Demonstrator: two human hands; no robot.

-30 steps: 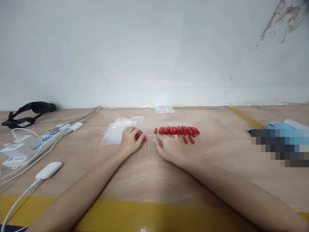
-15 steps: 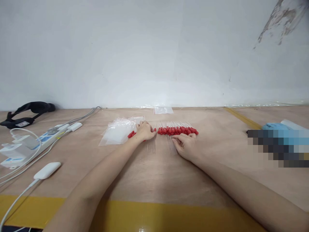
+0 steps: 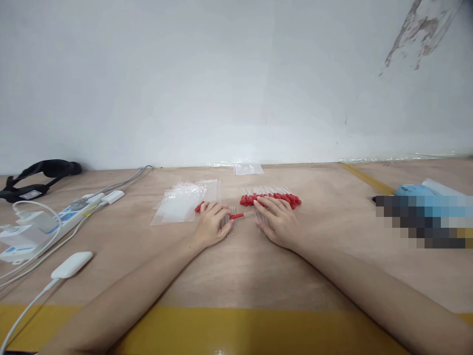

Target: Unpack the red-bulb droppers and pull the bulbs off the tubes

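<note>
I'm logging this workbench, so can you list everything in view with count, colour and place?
droppers: many, red bulbs with clear tubes, row at centre.
single dropper: one, red bulb, between the hands.
clear tubes: a few, by left fingers.
plastic bags: stack, clear, left of centre.
small bag: one, clear, by wall.
power strip: one, white, far left.
adapter: one, white, near left.
strap: one, black, far left.
table: one, tan, yellow front edge.
left hand: on tubes.
right hand: beside row.

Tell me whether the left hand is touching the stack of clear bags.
Apart. The head view shows bare table between the left hand and the stack of clear bags.
</note>
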